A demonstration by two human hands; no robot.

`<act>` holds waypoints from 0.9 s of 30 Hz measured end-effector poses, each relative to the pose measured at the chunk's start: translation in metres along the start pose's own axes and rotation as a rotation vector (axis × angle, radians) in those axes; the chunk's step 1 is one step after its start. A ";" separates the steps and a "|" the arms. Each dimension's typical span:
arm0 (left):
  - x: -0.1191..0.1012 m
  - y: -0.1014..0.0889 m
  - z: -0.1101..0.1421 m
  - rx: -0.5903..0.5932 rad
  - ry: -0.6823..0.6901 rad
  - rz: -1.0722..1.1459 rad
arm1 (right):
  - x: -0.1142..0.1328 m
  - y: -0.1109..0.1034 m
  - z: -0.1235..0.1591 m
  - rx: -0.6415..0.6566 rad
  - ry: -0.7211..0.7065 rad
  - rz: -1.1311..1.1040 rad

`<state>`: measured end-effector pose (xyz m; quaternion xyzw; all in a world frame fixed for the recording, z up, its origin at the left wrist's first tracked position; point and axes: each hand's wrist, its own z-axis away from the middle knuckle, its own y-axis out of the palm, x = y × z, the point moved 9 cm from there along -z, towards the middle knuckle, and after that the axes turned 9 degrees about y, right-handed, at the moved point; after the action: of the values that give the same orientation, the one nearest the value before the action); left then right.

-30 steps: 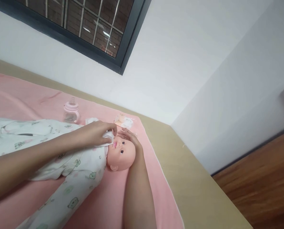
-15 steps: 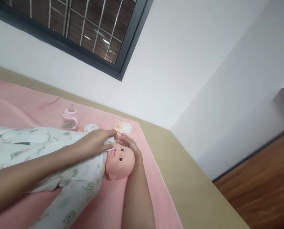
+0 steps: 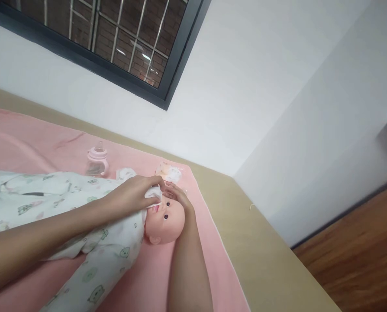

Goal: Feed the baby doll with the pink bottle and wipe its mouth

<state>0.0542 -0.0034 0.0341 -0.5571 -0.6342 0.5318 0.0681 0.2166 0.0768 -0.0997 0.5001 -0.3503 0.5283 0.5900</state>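
A baby doll (image 3: 164,223) in a white printed sleepsuit (image 3: 109,238) lies on its back on a pink sheet (image 3: 148,277). My left hand (image 3: 144,190) reaches across its chest and pinches a small white wipe (image 3: 153,193) against the doll's cheek beside the mouth. My right hand (image 3: 178,195) curves around the far side and crown of the doll's head, holding it, with the fingers close to the left fingertips. The doll's far cheek and ear are hidden by my hands.
A pink baby bottle with a handle (image 3: 98,160) stands on the sheet beyond the doll. A clear, patterned plastic packet (image 3: 169,172) lies near the sheet's corner. Beyond the sheet runs the tan table edge (image 3: 245,225), below a white wall (image 3: 219,95) and a barred window (image 3: 128,39).
My left hand has shifted slightly toward the doll's far cheek with the wipe, and more of the wipe shows. The right hand stays around the head. The view moved slightly.
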 end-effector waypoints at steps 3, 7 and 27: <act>-0.005 0.004 -0.001 0.042 0.001 0.035 | 0.000 0.003 0.004 -0.005 -0.007 0.034; -0.007 0.007 0.000 0.068 -0.008 0.019 | 0.000 0.004 0.008 -0.021 -0.001 0.085; 0.009 0.003 0.000 -0.021 -0.049 -0.028 | 0.000 0.006 0.014 -0.013 0.024 0.007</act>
<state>0.0529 0.0031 0.0269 -0.5358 -0.6489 0.5375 0.0540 0.2122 0.0632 -0.0945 0.4886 -0.3483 0.5341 0.5956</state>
